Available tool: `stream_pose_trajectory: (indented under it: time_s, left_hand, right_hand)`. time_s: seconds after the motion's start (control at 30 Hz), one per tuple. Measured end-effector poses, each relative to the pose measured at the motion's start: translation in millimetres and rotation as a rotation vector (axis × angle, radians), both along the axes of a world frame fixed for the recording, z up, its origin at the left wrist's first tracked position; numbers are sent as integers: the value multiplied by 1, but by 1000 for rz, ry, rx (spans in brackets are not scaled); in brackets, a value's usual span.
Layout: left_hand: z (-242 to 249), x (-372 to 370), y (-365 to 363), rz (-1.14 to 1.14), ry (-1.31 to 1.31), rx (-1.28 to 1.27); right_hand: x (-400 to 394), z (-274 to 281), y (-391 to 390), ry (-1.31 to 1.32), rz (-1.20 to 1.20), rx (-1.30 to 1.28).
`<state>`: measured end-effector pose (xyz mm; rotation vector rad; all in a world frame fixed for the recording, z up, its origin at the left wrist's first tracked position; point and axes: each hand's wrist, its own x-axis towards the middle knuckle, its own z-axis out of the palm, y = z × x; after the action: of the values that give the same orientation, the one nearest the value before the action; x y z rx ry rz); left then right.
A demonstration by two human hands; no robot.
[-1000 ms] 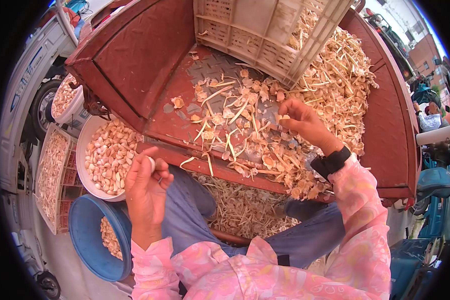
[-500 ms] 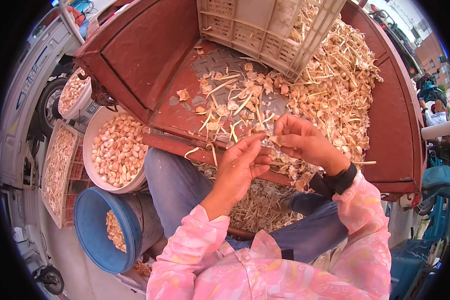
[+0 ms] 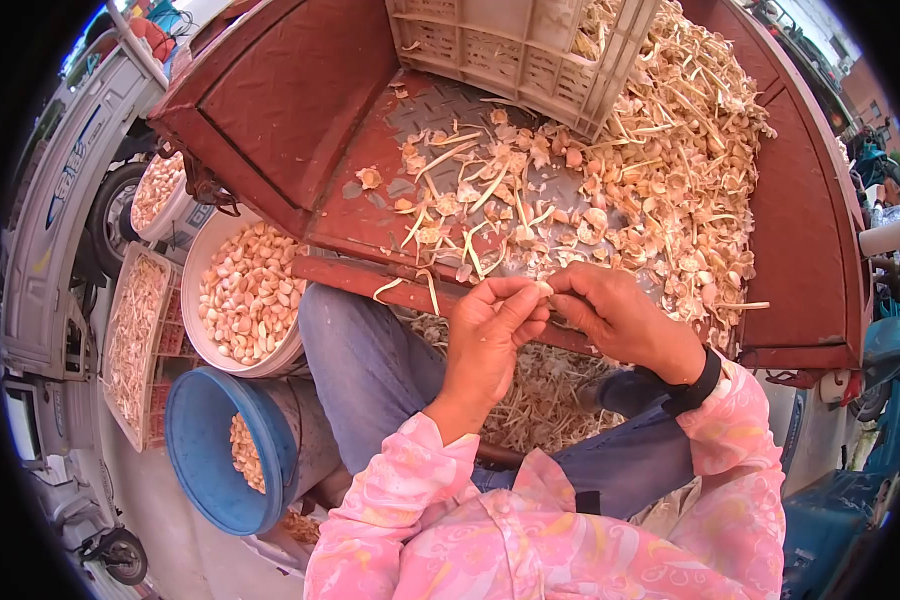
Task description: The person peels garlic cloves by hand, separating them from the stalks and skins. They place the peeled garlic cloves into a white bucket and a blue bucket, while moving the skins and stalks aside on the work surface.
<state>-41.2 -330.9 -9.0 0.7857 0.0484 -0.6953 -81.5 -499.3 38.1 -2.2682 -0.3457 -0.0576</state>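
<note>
Sleeve (image 3: 395, 490) pink, yellowish swirls perhaps; cart wall (image 3: 280, 110) red; bucket (image 3: 195, 450) blue; wristband (image 3: 698, 388) black

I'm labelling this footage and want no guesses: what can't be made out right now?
All in the head view:
- Most of the pale clove: covered by fingers of the left hand and right hand.
- Top of the crate: cut off by the upper edge.
- Truck bed under the peelings heap: buried.
- Lettering on the grey van: too small.

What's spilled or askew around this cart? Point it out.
The plastic crate looks tipped, its open side toward the heaped garlic skins, as if they poured out. More peelings lie below the edge of the cart bed, likely spilled over.
</note>
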Motion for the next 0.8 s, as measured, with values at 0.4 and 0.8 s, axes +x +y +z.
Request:
stream_pose_trajectory:
  time_s: [0.4, 0.8]
  left_hand:
    - [5, -12, -8, -75, -359, 323]
    - [2, -9, 3, -259, 70, -48]
  right_hand:
    - [-12, -4, -1, -165, 5, -634]
    - [-3, -15, -42, 367, -366, 467]
